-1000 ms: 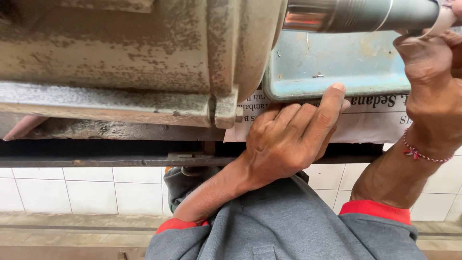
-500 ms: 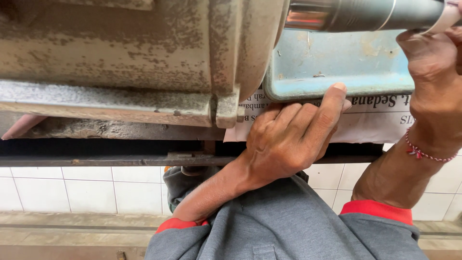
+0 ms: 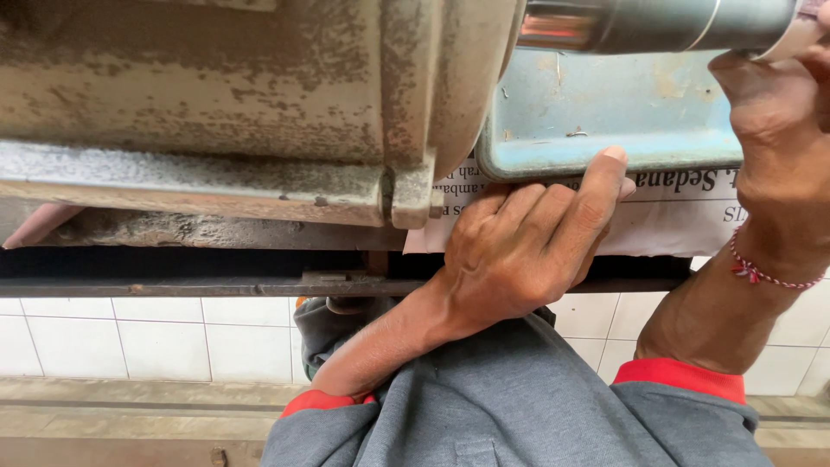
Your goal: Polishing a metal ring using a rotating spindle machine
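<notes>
My left hand (image 3: 527,251) lies in the middle of the view, fingers bent and close together on a printed newspaper sheet (image 3: 666,216). Its index fingertip touches the lower rim of a worn blue metal tray (image 3: 605,121). Whether the thumb pinches anything is hidden. My right hand (image 3: 774,130) reaches up at the right edge and curls around the end of a shiny steel shaft (image 3: 640,24), with a red thread bracelet (image 3: 765,272) on its wrist. A small whitish piece (image 3: 791,43) shows at the shaft's end by the fingers.
A large rusty grey machine housing (image 3: 233,95) fills the upper left, with its flange (image 3: 406,186) just left of my left hand. A dark metal rail (image 3: 173,285) runs below it. White wall tiles (image 3: 130,346) and my grey, red-cuffed sleeves (image 3: 519,406) fill the bottom.
My right hand has shifted slightly to the right along the shaft's end. My left hand stays where it was on the paper.
</notes>
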